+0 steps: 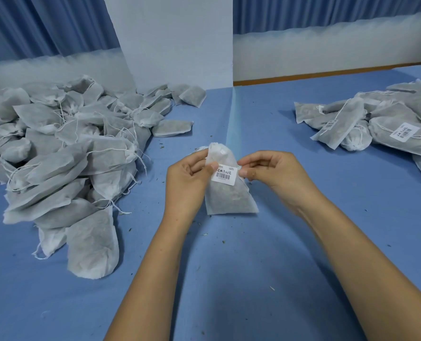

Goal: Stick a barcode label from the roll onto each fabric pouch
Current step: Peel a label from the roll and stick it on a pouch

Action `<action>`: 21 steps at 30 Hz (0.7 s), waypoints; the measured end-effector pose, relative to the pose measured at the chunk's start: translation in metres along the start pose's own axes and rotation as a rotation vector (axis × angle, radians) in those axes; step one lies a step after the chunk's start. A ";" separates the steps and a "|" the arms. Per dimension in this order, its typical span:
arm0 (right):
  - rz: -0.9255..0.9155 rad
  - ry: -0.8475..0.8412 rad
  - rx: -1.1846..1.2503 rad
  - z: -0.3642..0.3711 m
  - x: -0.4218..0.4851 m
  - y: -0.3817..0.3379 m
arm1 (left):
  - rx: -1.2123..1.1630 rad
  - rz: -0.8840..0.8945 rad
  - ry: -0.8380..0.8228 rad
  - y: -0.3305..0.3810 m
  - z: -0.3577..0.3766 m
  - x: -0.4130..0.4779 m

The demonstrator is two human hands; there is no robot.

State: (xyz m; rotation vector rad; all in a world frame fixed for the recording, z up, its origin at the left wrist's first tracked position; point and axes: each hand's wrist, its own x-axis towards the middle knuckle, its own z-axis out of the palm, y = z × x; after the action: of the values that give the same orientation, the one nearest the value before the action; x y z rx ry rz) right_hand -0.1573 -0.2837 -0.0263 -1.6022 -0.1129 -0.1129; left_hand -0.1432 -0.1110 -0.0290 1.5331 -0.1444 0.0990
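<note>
At the far left a heap of unlabelled pouches (64, 153) lies on the blue counter (253, 254), drawstrings trailing; none shows a sticker. The roll is not in view.

Toward the centre, the left hand (187, 178) pinches the pouch (229, 195) being worked on, thumb on the front at the left end of the barcode label (224, 175) and fingers curled behind. The pouch stands upright just above the counter, neck up, with the label across its upper half, slightly tilted and apparently already stuck down.

The right hand (271, 173) pinches the pouch's right edge just beside the label's right end; whether it also grips the label's corner I cannot tell.

To finish the step well, the thumbs would best rub outward from the label's middle to both ends. The fingers behind should give firm backing, since the loose filling offers a soft, lumpy surface and the corners may lift from the fabric.

At the right, a pile of labelled pouches (377, 124) is probably where this one belongs.
</note>
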 end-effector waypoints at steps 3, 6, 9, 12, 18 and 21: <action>-0.023 -0.015 -0.015 0.000 -0.001 -0.002 | -0.013 0.014 0.019 0.000 0.000 0.000; -0.053 0.010 -0.129 0.006 -0.002 -0.002 | 0.000 0.027 0.026 0.000 0.001 0.000; -0.063 0.061 -0.125 0.004 0.000 -0.001 | 0.010 0.047 0.032 -0.001 0.001 0.000; -0.017 0.138 -0.070 0.006 0.000 0.002 | 0.005 0.061 0.028 -0.001 0.002 -0.001; 0.131 0.167 0.211 0.012 -0.001 0.005 | -0.047 0.066 0.050 0.002 0.003 -0.001; 0.122 0.213 0.213 0.011 0.000 0.005 | -0.062 0.043 0.060 0.001 0.005 -0.002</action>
State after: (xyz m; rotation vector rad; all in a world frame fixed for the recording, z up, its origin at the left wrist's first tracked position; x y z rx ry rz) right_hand -0.1564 -0.2733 -0.0318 -1.3723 0.1339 -0.1706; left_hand -0.1453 -0.1157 -0.0285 1.4643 -0.1309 0.1731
